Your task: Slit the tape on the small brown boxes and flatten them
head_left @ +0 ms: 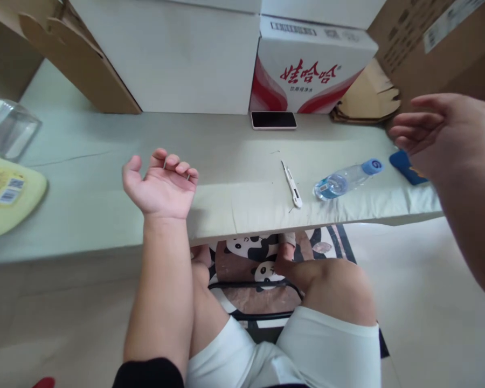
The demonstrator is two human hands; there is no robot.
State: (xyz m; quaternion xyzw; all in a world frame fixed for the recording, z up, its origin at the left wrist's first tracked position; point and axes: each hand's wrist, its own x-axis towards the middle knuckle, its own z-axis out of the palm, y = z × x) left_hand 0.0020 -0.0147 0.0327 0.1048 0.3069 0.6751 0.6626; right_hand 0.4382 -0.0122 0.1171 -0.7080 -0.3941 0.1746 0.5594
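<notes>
My left hand (pixel 161 186) is held palm up above the table's front part, fingers loosely curled and apart, with nothing in it. At the far right my right hand (pixel 440 129) is raised, its fingers bent a little and its palm bare. Below it lies a blue item (pixel 408 167), partly covered by the hand. Nearby, a clear water bottle (pixel 343 180) with a blue cap rests on its side. Left of the bottle lies a white utility knife (pixel 292 186), its tip pointing away from me. A phone (pixel 274 120) lies dark-screened at the back.
Behind the phone stand a white box (pixel 194 59) and a red-and-white water carton (pixel 303 70). Brown cardboard (pixel 369 97) and a large carton (pixel 440 48) are at right. A yellow bottle (pixel 12 196) and a clear container (pixel 10 129) lie at left on the table (pixel 234 183).
</notes>
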